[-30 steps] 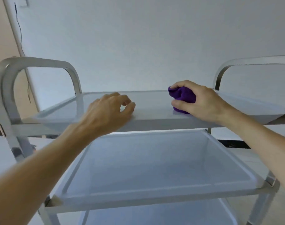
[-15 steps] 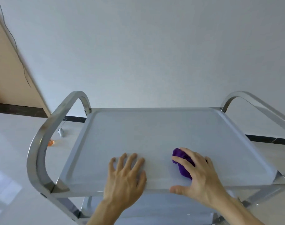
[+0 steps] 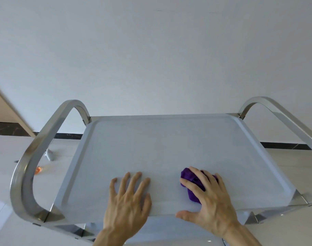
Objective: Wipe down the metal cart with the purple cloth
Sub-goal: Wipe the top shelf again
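The metal cart's top shelf [image 3: 169, 148] is a flat grey tray with a raised rim, seen from above. My right hand [image 3: 210, 201] lies over the bunched purple cloth [image 3: 191, 185] near the shelf's front right. Its fingers curve over the cloth and hold it against the surface, and its thumb rests on the front rim. My left hand [image 3: 128, 201] lies flat on the shelf near the front edge, left of the cloth, with its fingers spread and nothing in it.
Curved steel handles rise at the cart's left [image 3: 45, 139] and right [image 3: 284, 118] ends. A white wall stands close behind the cart. A small orange object [image 3: 38, 169] and a grey object [image 3: 49, 154] lie on the tiled floor at the left.
The view has risen from below the top shelf to above it. My left hand went from loosely curled on the front rim to flat on the shelf. The right hand kept hold of the cloth.
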Tool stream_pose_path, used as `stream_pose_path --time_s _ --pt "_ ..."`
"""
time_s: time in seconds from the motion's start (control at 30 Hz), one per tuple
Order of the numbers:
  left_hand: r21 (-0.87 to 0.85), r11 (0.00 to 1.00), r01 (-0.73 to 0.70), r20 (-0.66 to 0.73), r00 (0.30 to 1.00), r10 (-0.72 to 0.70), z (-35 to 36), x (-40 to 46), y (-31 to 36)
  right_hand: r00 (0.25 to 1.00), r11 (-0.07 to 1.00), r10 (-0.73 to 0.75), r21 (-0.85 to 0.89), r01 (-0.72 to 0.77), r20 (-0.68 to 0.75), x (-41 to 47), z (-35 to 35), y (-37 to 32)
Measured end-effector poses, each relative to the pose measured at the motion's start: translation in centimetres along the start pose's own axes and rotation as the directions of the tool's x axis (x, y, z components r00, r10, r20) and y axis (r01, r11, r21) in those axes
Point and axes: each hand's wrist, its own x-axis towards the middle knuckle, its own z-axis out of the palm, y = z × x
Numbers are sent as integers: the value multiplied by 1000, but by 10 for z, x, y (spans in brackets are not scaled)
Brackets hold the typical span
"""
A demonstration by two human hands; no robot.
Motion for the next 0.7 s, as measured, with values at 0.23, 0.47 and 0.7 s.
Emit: stream_pose_path --time_s 0.23,0.47,0.7 --pt "8 999 -41 18 999 41 13 90 -43 1000 999 19 30 -18 -19 86 22 18" --pt "-7 999 -47 11 999 47 20 165 -72 999 998 23 60 -21 -32 162 34 36" --pt "3 1000 -23 35 999 23 26 217 -86 1000 998 13 64 -12 -18 218 46 57"
